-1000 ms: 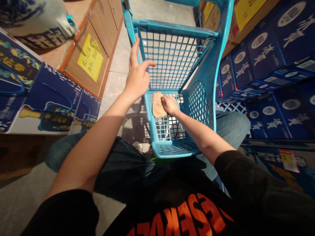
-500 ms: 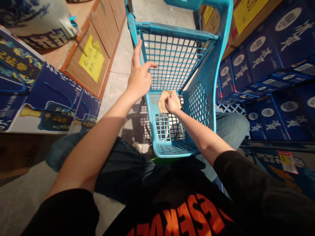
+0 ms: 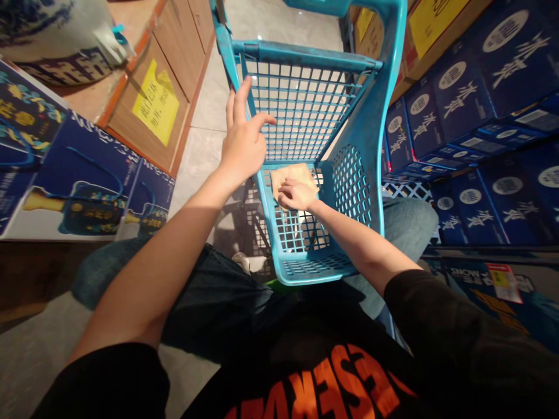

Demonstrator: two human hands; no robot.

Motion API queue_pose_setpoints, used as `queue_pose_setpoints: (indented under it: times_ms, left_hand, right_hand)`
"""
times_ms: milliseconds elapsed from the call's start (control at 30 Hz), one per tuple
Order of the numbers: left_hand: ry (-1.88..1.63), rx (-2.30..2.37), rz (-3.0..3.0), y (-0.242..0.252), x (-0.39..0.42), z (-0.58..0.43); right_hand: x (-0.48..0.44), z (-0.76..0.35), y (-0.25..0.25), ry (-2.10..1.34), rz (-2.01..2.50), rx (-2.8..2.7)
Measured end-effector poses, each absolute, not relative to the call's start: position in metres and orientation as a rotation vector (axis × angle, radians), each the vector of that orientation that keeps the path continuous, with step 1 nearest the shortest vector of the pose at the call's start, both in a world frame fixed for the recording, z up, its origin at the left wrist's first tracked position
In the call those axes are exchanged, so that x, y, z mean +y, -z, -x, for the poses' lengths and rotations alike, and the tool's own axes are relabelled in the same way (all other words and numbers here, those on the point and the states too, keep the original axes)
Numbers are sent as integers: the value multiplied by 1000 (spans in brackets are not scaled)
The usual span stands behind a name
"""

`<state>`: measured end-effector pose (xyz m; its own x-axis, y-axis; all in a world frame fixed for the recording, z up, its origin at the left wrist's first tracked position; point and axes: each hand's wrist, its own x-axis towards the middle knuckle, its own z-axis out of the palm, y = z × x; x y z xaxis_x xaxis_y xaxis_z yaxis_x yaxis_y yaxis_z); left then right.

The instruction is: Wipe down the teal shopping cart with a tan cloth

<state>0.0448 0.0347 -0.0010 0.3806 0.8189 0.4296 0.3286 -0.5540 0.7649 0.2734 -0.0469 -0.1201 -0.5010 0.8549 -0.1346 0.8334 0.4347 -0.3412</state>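
Observation:
A tan cloth (image 3: 292,174) lies spread on the mesh floor of a blue plastic shopping cart (image 3: 305,52). My right hand (image 3: 297,195) lies over the cloth's near part, fingers together, pressing it against the mesh. Its far edge shows beyond my fingers. My left hand (image 3: 242,137) is raised at the cart's left rail, with its fingers apart and holding nothing. One fingertip reaches over the mesh side, and the others stand up beside the rail.
Dark blue printed cartons (image 3: 463,99) are stacked along the right, with brown boxes bearing yellow labels (image 3: 432,29) beyond them. On the left stand blue printed boxes (image 3: 87,186), a wooden cabinet (image 3: 152,105) with a yellow notice, and a large porcelain jar (image 3: 48,41). A tiled aisle (image 3: 209,122) runs alongside the cart.
The cloth has gone from a narrow bunched shape to a flatter, wider sheet. My right hand has slid slightly toward me and left across it. My left hand has barely moved.

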Motion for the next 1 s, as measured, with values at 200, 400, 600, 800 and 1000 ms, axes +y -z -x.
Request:
queue_pose_setpoints:
  times_ms: [200, 400, 600, 800, 1000]
  left_hand:
    - [-1157, 966, -2075, 14, 47, -39]
    - [-1170, 976, -2044, 1, 51, -38]
    - [-1044, 1044, -1995, -10, 48, -42]
    - [-1100, 1085, -2016, -1, 54, -45]
    - [-1070, 1092, -2019, -3, 53, -47]
  right_hand:
    - [-34, -262, 111, -512, 1910, -2309]
    - [-36, -238, 131, -512, 2034, -2445]
    - [-20, -239, 134, -717, 1765, -2665]
    - [-16, -236, 137, -757, 1829, -2665]
    - [-13, -239, 133, -750, 2013, -2472]
